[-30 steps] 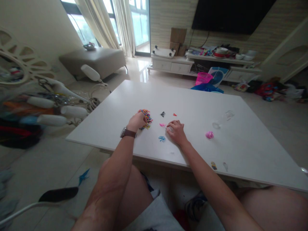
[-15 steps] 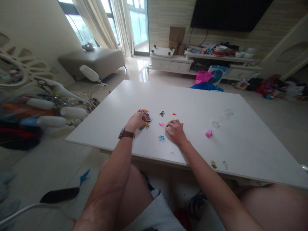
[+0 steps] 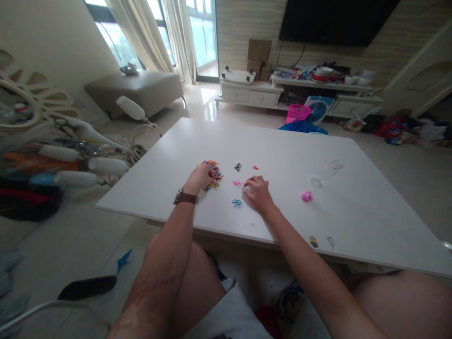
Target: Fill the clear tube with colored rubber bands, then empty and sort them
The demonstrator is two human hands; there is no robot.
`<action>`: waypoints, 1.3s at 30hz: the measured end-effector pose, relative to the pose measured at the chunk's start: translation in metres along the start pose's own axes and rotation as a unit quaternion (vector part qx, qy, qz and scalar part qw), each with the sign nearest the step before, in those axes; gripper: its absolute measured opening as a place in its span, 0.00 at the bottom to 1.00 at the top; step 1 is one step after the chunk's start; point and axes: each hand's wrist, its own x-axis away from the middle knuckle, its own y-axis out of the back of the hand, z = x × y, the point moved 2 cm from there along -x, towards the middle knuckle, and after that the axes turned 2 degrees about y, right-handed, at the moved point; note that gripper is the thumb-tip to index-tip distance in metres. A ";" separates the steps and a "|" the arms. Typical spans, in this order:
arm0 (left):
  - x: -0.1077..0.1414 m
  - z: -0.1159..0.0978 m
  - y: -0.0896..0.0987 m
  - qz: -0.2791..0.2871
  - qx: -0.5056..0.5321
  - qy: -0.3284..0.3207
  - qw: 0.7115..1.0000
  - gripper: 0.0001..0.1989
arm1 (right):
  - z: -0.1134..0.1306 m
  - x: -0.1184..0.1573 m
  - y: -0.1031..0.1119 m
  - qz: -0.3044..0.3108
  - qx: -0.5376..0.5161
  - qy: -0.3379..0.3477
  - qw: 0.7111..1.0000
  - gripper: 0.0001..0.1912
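My left hand [image 3: 200, 178], with a watch on its wrist, reaches into a heap of multicoloured rubber bands [image 3: 214, 168]. Its fingertips are closed in a pinch at the heap's right side; what lies between them is too small to make out. My right hand [image 3: 257, 192] rests on the white table with its fingers bent and apart, holding nothing I can see. Just left of its fingertips lies a small pink group of bands [image 3: 237, 183]. Blue bands [image 3: 237, 203] lie nearer me, black bands [image 3: 238, 167] farther off, and a red band [image 3: 255, 167] beyond my right hand.
Farther right on the table [image 3: 268, 143] are a clear, bottle-like container [image 3: 334, 167] on its side and a pink object [image 3: 307, 196]. A small yellow figure piece [image 3: 313, 241] lies by the front edge. White lamp arms [image 3: 76, 178] stand left of the table.
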 end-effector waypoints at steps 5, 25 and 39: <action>0.003 -0.006 0.006 -0.037 0.038 -0.001 0.999 0.05 | -0.001 0.000 -0.001 0.002 0.003 0.000 1.000 0.07; -0.002 -0.058 -0.050 0.052 0.510 -0.021 0.859 0.20 | 0.008 0.003 0.008 -0.076 -0.058 0.050 0.994 0.10; -0.002 -0.063 -0.054 0.086 0.517 0.006 0.851 0.20 | 0.004 0.002 0.004 -0.096 -0.070 0.062 0.991 0.11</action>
